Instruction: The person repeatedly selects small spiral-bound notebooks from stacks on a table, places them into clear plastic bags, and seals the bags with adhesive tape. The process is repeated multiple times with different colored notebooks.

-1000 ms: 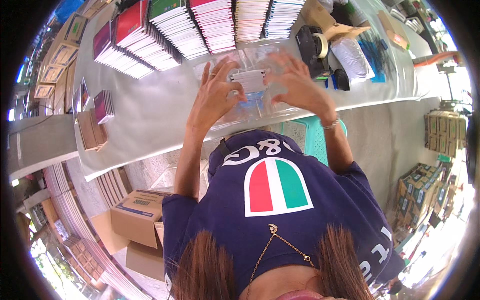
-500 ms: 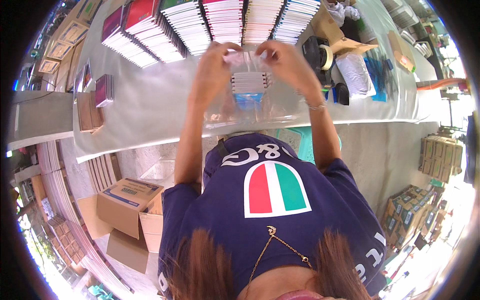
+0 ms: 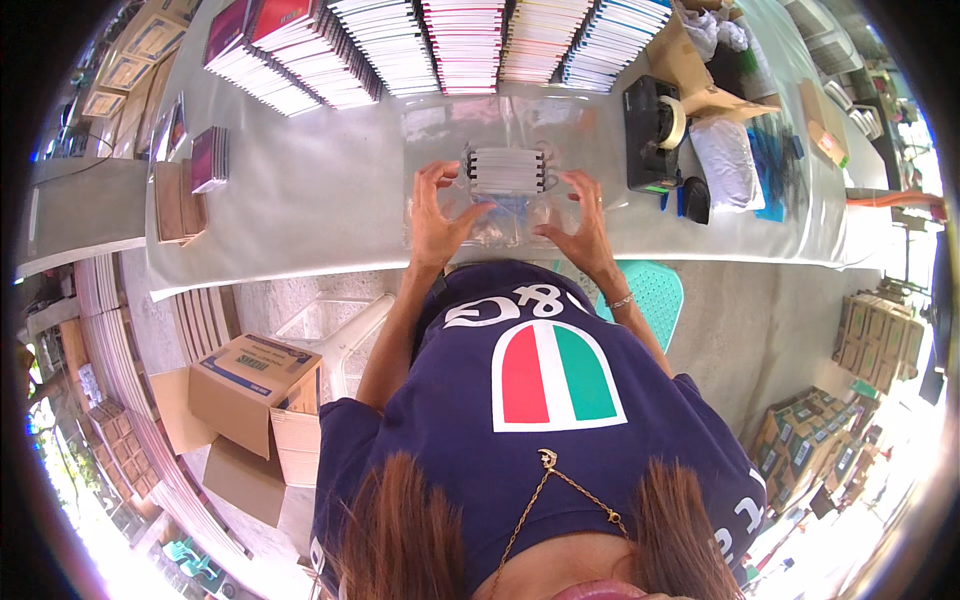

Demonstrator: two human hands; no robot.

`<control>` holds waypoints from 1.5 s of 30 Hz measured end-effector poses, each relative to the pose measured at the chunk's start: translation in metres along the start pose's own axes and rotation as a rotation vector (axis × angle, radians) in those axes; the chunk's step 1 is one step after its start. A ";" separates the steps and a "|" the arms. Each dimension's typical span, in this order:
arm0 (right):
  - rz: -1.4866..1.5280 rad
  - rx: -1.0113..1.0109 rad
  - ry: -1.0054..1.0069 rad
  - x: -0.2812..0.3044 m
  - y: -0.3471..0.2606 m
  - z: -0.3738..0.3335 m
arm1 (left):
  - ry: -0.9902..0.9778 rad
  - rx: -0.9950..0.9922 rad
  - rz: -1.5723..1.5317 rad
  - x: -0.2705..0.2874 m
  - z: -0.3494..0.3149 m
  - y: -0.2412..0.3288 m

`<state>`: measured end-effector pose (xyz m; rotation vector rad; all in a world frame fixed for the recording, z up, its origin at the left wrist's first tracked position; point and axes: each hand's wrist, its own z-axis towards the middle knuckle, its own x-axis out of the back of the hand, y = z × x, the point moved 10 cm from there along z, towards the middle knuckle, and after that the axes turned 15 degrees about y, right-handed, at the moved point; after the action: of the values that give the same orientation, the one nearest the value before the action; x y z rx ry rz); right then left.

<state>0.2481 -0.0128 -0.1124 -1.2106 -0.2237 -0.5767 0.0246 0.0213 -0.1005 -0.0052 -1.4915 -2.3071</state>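
Holding a small stack of booklets (image 3: 507,170) inside a clear plastic bag (image 3: 480,215) at upper centre of the table (image 3: 320,200), our left hand (image 3: 436,215) and right hand (image 3: 580,220) pinch the bag; we judge bagging unfinished, bag unsealed.

Rows of stacked booklets (image 3: 450,45) were ranged along the table's (image 3: 300,200) far edge. A black tape dispenser (image 3: 652,130) was set at right; cardboard boxes (image 3: 255,385) were left on the floor.
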 end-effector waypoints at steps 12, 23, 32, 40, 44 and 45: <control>0.104 0.196 0.092 -0.029 -0.025 0.025 | -0.278 -0.407 0.203 -0.036 0.012 0.039; 0.217 0.060 0.136 -0.023 -0.026 0.055 | -0.291 -0.118 0.270 -0.041 0.033 0.025; 0.394 -0.183 -0.208 -0.051 0.002 0.070 | -0.287 0.048 0.003 -0.054 0.055 0.009; 0.472 -0.384 -0.287 -0.057 0.009 0.059 | -0.278 0.270 -0.328 -0.057 0.053 0.032; 0.544 -0.401 -0.279 -0.062 0.012 0.057 | -0.380 0.316 -0.117 -0.048 0.044 -0.001; 0.568 -0.412 -0.278 -0.062 0.012 0.056 | -0.454 0.361 -0.127 -0.052 0.035 -0.014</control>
<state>0.2100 0.0604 -0.1311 -1.6711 0.0161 0.0511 0.0610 0.0742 -0.1088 -0.3663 -2.1734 -2.1900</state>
